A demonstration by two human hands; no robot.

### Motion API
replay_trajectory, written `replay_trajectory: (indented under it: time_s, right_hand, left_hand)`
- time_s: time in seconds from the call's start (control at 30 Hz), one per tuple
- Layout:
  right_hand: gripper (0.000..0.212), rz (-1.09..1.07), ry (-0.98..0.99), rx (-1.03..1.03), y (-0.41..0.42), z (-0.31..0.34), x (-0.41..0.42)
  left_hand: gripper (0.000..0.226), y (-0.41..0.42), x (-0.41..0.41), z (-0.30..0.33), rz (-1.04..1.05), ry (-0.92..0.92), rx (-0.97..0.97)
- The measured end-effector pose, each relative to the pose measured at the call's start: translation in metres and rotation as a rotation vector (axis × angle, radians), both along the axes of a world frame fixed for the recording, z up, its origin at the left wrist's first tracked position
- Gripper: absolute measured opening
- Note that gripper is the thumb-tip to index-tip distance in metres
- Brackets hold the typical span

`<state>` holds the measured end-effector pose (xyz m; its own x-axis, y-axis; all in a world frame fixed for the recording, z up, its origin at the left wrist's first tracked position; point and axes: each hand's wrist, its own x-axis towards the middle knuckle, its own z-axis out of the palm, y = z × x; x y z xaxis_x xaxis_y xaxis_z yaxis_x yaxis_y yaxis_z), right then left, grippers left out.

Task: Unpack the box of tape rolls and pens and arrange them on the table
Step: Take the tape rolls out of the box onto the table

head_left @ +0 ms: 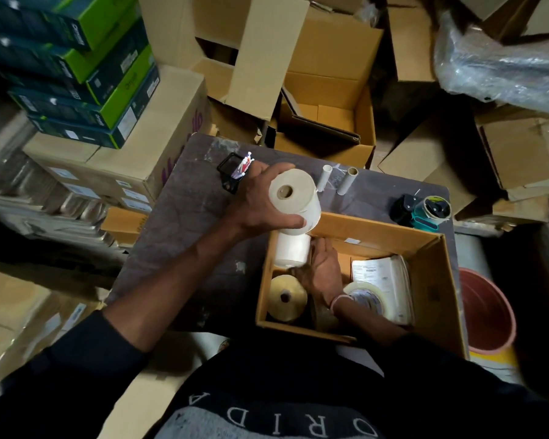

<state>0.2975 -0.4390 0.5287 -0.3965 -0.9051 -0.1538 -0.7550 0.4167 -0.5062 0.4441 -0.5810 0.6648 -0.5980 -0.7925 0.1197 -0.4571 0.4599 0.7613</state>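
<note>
An open cardboard box (431, 280) stands on the dark table (184, 236). My left hand (260, 201) grips a cream tape roll (295, 194) above the box's far left corner. My right hand (322, 274) is inside the box, wrapped round a white roll (290, 251). Also in the box lie a yellowish roll (286, 296), a clear tape roll (371, 299) and a sheaf of papers (384, 274). A black holder with pens (235, 169) stands on the table behind my left hand.
Two cardboard tubes (325, 175) stand upright at the table's far edge. A teal tape dispenser (425, 210) sits at the far right. Cardboard boxes (327, 122) crowd all sides. A pink bucket (485, 312) stands on the right, stacked green boxes (76, 74) on the left.
</note>
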Motion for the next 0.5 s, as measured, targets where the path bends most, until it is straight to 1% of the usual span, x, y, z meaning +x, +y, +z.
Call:
replay_trajectory:
  time_s: [0.07, 0.1, 0.17, 0.2, 0.27, 0.37, 0.4, 0.47, 0.5]
  right_hand:
    - [0.074, 0.05, 0.005, -0.075, 0.002, 0.002, -0.001]
    - [0.078, 0.124, 0.075, -0.083, 0.0, 0.003, -0.001]
    - [0.087, 0.277, 0.315, -0.034, -0.008, 0.006, 0.002]
    - [0.089, 0.307, 0.413, 0.003, -0.013, 0.009, 0.006]
    - [0.08, 0.301, 0.52, 0.029, -0.022, 0.012, 0.014]
    - [0.053, 0.226, 0.549, -0.014, -0.027, 0.014, 0.021]
    - [0.047, 0.211, 0.558, -0.014, -0.027, 0.014, 0.022]
    - [0.044, 0.214, 0.53, -0.008, -0.022, 0.012, 0.021]
    - [0.047, 0.231, 0.486, -0.002, -0.02, 0.009, 0.019]
  left_hand:
    - [0.099, -0.003, 0.002, 0.0, 0.0, 0.022, 0.021]
    - [0.099, -0.004, 0.002, 0.0, 0.002, 0.03, 0.026]
    - [0.098, -0.007, 0.004, 0.0, -0.003, 0.027, 0.027]
    - [0.097, -0.008, 0.005, -0.001, -0.006, 0.02, 0.025]
    - [0.097, -0.01, 0.007, 0.0, -0.002, 0.009, 0.03]
    - [0.096, -0.012, 0.009, -0.001, 0.007, 0.019, 0.057]
    - [0.096, -0.012, 0.01, -0.001, 0.005, 0.022, 0.067]
    - [0.096, -0.013, 0.009, -0.001, -0.014, 0.02, 0.071]
    - [0.095, -0.013, 0.009, -0.001, -0.027, 0.015, 0.067]
